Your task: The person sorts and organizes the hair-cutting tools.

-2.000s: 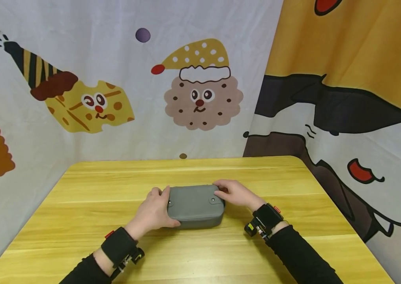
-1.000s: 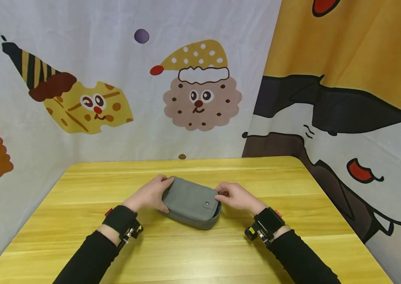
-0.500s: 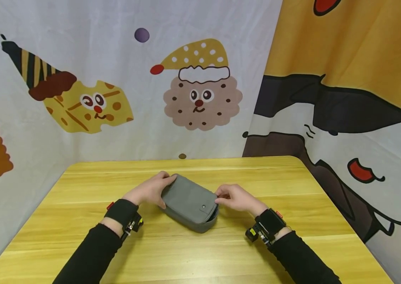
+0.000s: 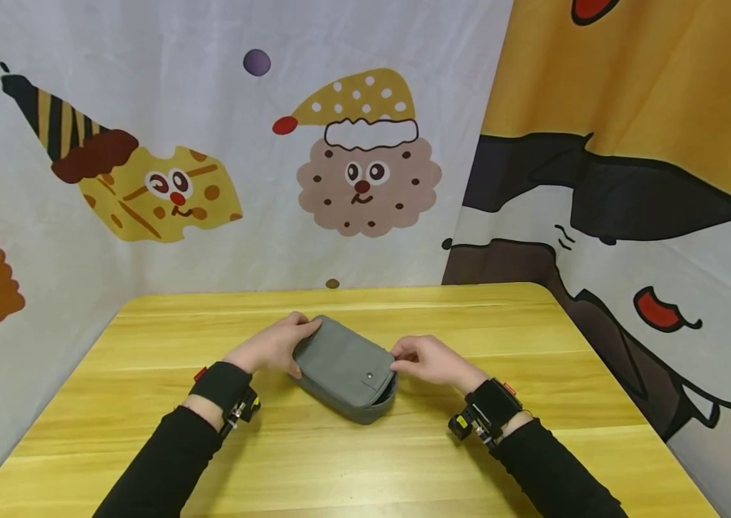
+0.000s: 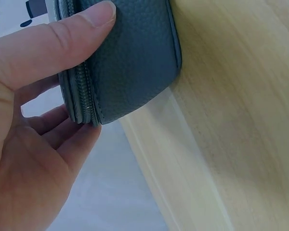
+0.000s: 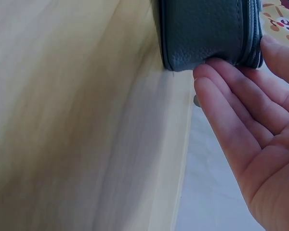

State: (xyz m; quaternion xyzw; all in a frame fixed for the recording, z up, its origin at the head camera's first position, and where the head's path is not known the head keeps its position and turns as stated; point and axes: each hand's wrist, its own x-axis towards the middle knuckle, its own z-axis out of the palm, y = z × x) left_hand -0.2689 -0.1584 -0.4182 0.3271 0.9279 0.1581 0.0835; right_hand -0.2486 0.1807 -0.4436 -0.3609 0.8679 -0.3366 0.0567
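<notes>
Yellow wood-grain tabletop point(image 4: 352, 467) carries, about its middle, a grey, rounded-rectangular case in pebbled, leather-like material point(image 4: 342, 360), swung more aslant than two seconds ago. The left hand point(image 4: 273, 348) grips its far left end with thumb and bent fingers, while the right hand point(image 4: 432, 360) pinches the right end, exactly what it has hold of hidden. Beside it a dark gap point(image 4: 385, 393) now shows, suggesting the grey toothed zip point(image 5: 84, 91) is part undone.

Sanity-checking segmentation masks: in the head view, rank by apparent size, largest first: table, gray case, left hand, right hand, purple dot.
1. Table
2. Gray case
3. Left hand and right hand: look alike, so unranked
4. Purple dot
</notes>
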